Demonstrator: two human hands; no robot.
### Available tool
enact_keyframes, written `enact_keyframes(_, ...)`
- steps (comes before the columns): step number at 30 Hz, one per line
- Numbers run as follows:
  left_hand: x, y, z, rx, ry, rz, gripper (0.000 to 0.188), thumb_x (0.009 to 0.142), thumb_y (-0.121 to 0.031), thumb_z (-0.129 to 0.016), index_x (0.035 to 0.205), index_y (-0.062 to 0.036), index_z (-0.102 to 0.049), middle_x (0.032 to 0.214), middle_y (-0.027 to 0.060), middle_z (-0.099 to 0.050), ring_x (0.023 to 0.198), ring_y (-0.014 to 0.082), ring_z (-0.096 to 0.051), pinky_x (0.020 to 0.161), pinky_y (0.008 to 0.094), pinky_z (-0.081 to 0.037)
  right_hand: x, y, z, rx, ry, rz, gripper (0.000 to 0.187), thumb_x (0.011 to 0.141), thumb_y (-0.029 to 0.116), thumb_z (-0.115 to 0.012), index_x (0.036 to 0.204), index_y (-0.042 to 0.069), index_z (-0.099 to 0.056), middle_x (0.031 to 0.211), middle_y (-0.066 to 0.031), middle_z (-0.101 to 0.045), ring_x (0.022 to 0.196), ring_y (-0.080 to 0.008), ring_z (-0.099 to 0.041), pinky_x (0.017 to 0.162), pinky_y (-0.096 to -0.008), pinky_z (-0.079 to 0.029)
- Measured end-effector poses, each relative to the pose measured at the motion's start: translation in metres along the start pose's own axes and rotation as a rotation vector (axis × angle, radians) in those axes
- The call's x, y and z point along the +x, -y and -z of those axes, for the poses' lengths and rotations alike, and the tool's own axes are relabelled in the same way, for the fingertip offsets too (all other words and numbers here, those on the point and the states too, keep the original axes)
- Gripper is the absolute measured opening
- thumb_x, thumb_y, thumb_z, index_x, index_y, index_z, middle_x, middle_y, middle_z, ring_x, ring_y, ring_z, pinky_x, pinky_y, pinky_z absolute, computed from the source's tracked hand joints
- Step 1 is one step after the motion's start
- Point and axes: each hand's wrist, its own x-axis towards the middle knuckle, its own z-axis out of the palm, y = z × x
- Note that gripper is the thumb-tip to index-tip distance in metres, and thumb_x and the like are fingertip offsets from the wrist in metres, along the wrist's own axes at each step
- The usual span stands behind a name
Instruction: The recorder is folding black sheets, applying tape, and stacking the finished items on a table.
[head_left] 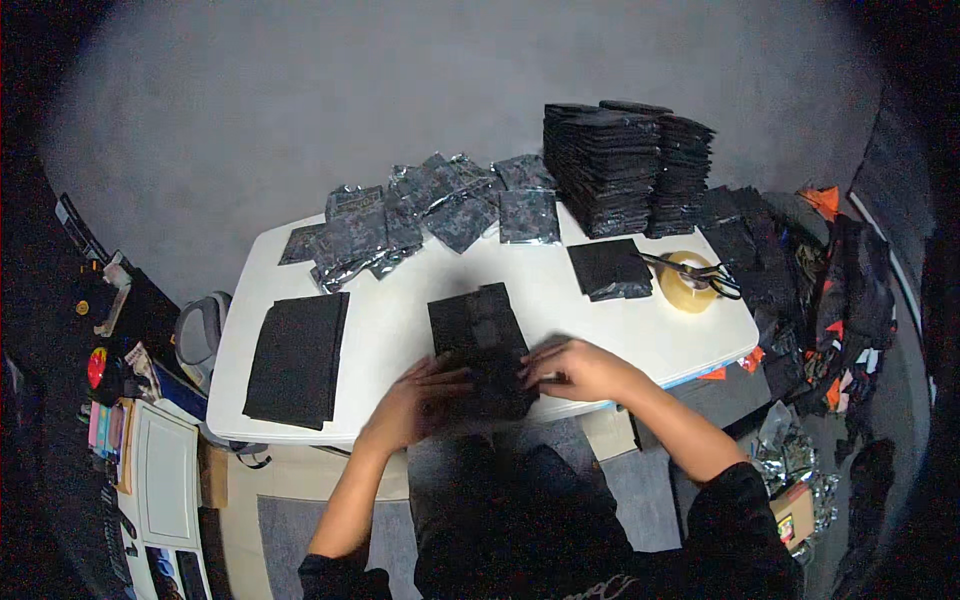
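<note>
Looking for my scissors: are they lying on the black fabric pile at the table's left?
No, the scissors lie across the tape roll at the table's right end, far from that pile.

White counter (400,310); black cloth (480,345) at centre, black fabric stack (297,358) left, shiny silver-grey pouches (430,205), yellowish tape roll (688,283), grey floor (400,90).

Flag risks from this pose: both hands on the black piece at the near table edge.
1. The black fabric piece under the left hand and right hand overhangs the near edge of the white table; it may slide off if released.
2. Scissors rest loose on the tape roll near the right corner; a sweep of the arm could knock them off.
3. The tall black stacks might topple onto the silver pouches.
</note>
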Motion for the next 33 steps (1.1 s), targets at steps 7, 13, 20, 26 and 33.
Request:
enact_keyframes(7, -0.007, 0.007, -0.005, -0.032, -0.116, 0.002, 0.027, 0.086, -0.001, -0.07, 0.112, -0.007, -0.075, 0.121, 0.0179, -0.071, 0.122, 0.0333, -0.063, 0.103, 0.0431, -0.049, 0.01, 0.005, 0.003, 0.089, -0.077, -0.175, 0.011, 0.093, 0.011, -0.069, 0.101, 0.004, -0.073, 0.099, -0.0128, -0.074, 0.09, -0.0311, -0.07, 0.083, -0.0409, -0.055)
enact_keyframes(13, 0.029, 0.042, -0.013, -0.098, -0.486, 0.286, 0.022, 0.098, -0.014, -0.067, 0.081, 0.0005, -0.065, 0.072, 0.0204, -0.063, 0.063, 0.0324, -0.062, 0.063, 0.0428, -0.049, 0.043, -0.057, -0.019, 0.427, -0.317, -0.403, 0.029, 0.109, 0.024, -0.052, 0.087, 0.007, -0.059, 0.067, 0.0026, -0.058, 0.057, -0.0062, -0.055, 0.053, -0.0242, -0.042)
enact_keyframes(20, 0.054, 0.04, -0.014, 0.104, -0.586, 0.349, 0.028, 0.098, -0.022, -0.067, 0.081, 0.0003, -0.066, 0.073, 0.023, -0.065, 0.069, 0.0442, -0.064, 0.066, 0.0475, -0.05, 0.07, -0.079, -0.035, 0.383, -0.321, -0.64, 0.031, 0.11, 0.023, -0.049, 0.088, 0.002, -0.057, 0.063, -0.0046, -0.059, 0.052, -0.0153, -0.063, 0.049, -0.0313, -0.054)
enact_keyframes(26, 0.059, 0.048, -0.013, 0.236, -0.521, 0.424, 0.024, 0.096, -0.024, -0.068, 0.084, -0.0031, -0.069, 0.082, 0.0216, -0.072, 0.082, 0.0429, -0.071, 0.072, 0.0487, -0.055, 0.077, -0.077, -0.036, 0.302, -0.317, -0.697, 0.029, 0.109, 0.02, -0.048, 0.091, -0.001, -0.059, 0.057, -0.0153, -0.062, 0.043, -0.0245, -0.063, 0.044, -0.0386, -0.053)
enact_keyframes(33, 0.061, 0.039, -0.015, 0.29, -0.483, 0.538, 0.024, 0.098, -0.029, -0.065, 0.092, -0.0059, -0.069, 0.089, 0.0209, -0.073, 0.085, 0.0431, -0.071, 0.075, 0.0513, -0.055, 0.082, -0.071, -0.028, 0.171, -0.242, -0.739, 0.031, 0.109, 0.021, -0.047, 0.092, -0.002, -0.059, 0.053, -0.0132, -0.06, 0.041, -0.0249, -0.062, 0.044, -0.0408, -0.05)
